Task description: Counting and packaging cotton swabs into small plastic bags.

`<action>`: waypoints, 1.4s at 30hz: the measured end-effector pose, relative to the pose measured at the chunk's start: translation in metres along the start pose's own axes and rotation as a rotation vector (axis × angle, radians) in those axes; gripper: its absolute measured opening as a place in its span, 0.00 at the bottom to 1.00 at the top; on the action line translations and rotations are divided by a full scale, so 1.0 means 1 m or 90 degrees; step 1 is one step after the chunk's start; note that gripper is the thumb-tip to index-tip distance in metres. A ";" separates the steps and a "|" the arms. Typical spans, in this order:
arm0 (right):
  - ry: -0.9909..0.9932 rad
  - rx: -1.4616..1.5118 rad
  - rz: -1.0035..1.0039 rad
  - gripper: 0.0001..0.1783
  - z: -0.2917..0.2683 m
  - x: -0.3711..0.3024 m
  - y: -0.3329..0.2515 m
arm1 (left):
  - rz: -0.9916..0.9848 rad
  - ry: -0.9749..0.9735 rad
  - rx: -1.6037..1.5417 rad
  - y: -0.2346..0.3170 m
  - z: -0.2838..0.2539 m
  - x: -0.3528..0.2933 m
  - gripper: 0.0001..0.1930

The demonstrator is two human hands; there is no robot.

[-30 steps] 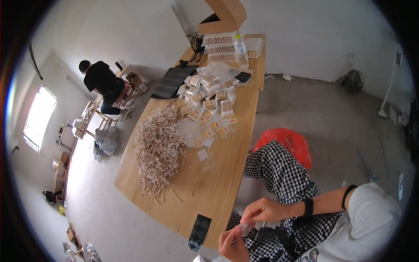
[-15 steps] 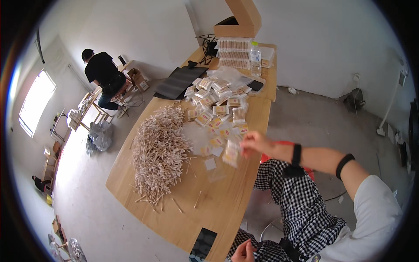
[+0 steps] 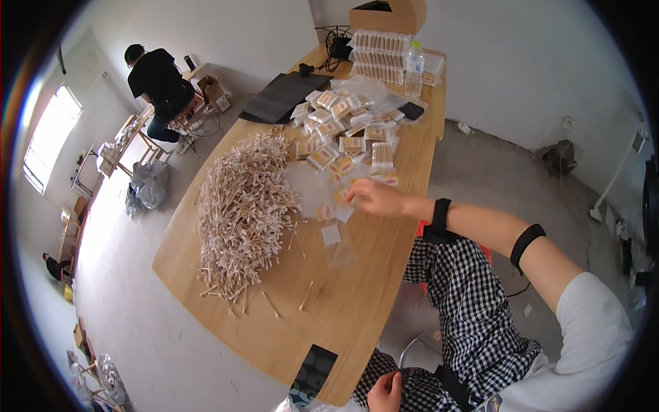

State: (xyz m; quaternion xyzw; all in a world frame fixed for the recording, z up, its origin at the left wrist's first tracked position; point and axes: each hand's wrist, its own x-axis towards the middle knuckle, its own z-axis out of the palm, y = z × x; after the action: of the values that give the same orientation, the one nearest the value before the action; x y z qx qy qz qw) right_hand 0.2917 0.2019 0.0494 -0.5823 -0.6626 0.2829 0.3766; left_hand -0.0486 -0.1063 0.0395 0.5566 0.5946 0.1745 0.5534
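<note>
My right hand point(image 3: 376, 198) reaches over the table from the right. Its fingertips are drawn together above small printed cards point(image 3: 341, 165) and clear plastic bags point(image 3: 307, 180); what they pinch is too small to make out. Left of it spreads a big heap of loose cotton swabs point(image 3: 244, 213). Beyond lies a pile of filled packs of cotton swabs point(image 3: 333, 127). A white square card point(image 3: 331, 235) rests on a clear bag near the hand. My left hand point(image 3: 385, 393) is curled closed by my lap at the bottom, with nothing seen in it.
At the table's far end stand stacked swab packs point(image 3: 377, 56), a water bottle point(image 3: 414, 69), an open cardboard box point(image 3: 388, 17) and a phone point(image 3: 412, 110). A black sheet point(image 3: 285, 98) lies beside the pile. A dark patterned panel point(image 3: 314, 371) sits near the table corner. Another person point(image 3: 161, 89) sits at a far bench.
My right hand has moved left and farther over the cards, and the swab pack it held is no longer seen in it. My left hand stays by my lap.
</note>
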 end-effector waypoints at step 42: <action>0.128 0.130 0.019 0.07 0.023 0.022 -0.034 | 0.039 0.058 0.061 0.013 -0.001 -0.008 0.09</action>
State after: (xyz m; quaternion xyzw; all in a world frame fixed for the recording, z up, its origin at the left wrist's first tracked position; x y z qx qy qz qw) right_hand 0.2527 0.2199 0.0686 -0.5761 -0.5806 0.2948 0.4941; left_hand -0.0451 -0.1085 0.0544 0.5919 0.6093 0.1878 0.4931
